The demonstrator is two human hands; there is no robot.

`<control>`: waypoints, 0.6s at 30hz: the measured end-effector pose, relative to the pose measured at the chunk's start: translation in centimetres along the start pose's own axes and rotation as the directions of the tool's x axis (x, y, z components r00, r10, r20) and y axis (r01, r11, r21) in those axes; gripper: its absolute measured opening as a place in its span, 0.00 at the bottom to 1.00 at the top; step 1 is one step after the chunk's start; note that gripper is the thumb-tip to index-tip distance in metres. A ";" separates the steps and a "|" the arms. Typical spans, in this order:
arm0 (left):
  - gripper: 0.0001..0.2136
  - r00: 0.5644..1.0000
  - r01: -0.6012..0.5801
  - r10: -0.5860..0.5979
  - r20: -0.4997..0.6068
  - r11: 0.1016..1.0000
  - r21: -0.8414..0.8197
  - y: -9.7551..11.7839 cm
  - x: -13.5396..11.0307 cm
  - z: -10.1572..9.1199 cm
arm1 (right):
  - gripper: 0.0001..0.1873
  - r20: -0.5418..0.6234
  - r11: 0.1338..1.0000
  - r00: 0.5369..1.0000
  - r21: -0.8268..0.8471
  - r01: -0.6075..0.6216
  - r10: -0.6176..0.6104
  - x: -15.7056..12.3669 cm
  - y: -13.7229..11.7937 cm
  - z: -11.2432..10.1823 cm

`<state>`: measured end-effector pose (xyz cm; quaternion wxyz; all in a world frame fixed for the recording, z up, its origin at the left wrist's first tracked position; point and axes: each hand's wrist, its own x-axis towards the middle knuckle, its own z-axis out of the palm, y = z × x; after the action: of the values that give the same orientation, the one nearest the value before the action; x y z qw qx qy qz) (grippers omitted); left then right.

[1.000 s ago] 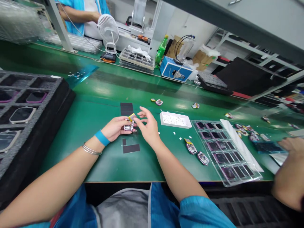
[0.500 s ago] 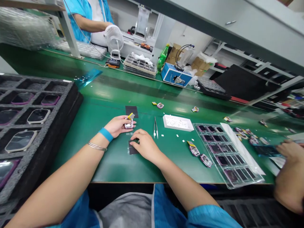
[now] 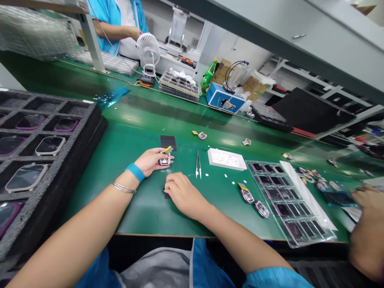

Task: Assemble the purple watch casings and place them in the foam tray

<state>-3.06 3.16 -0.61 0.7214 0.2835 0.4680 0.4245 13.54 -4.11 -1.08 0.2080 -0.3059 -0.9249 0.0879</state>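
Observation:
My left hand (image 3: 151, 162) is closed around a small opened smartwatch case (image 3: 165, 160), with a yellow-and-silver flap (image 3: 168, 150) standing up from it. My right hand (image 3: 183, 194) rests low over the table with its fingers curled together. Under those fingers a dark sheet (image 3: 166, 195) shows only at its edge, so whatever the fingertips pinch is hidden. Another dark sheet (image 3: 168, 143) lies just beyond the watch case. Tweezers (image 3: 198, 165) lie to the right, close to a white box (image 3: 226, 159) dotted with tiny pieces.
A grey foam tray (image 3: 54, 160) of watch parts stands at the left. Two opened watch cases (image 3: 247, 195) lie right of my hand, beside a clear tray (image 3: 292, 204) of dark screens. A co-worker's hand (image 3: 367, 196) is at far right; another person stands behind a fan (image 3: 148, 50).
My right hand has shifted slightly down and its fingers have curled in, covering most of the near dark sheet. My left hand still holds the watch case. The view has moved a little.

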 end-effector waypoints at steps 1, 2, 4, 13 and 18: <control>0.10 1.000 0.003 -0.003 0.002 1.000 0.001 0.0 0.0 0.0 | 0.07 -0.048 0.997 0.996 0.013 0.073 -0.073 -0.1 0.1 -0.7; 0.10 1.000 0.002 -0.002 0.004 1.000 0.004 0.1 -0.1 0.1 | 0.06 -0.121 0.993 0.987 0.038 0.115 -0.110 0.1 0.2 -1.4; 0.09 1.000 -0.011 0.011 0.005 1.000 0.014 0.1 -0.2 0.2 | 0.04 -0.288 0.986 0.956 0.137 0.091 -0.048 0.9 1.0 -2.5; 0.09 0.998 -0.015 0.011 0.062 0.998 0.065 -1.1 -1.1 2.0 | 0.10 -0.147 0.587 0.811 0.762 -0.271 0.566 2.7 5.7 -0.5; 0.12 0.997 0.005 -0.011 0.073 0.996 0.086 -1.3 -1.1 2.3 | 0.15 -0.075 0.497 0.804 0.818 -0.289 0.590 2.2 5.3 -0.7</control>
<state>-0.73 1.50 -0.28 0.7269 0.3275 0.4603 0.3904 15.08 1.41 -1.26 0.4470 -0.4254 -0.6301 0.4715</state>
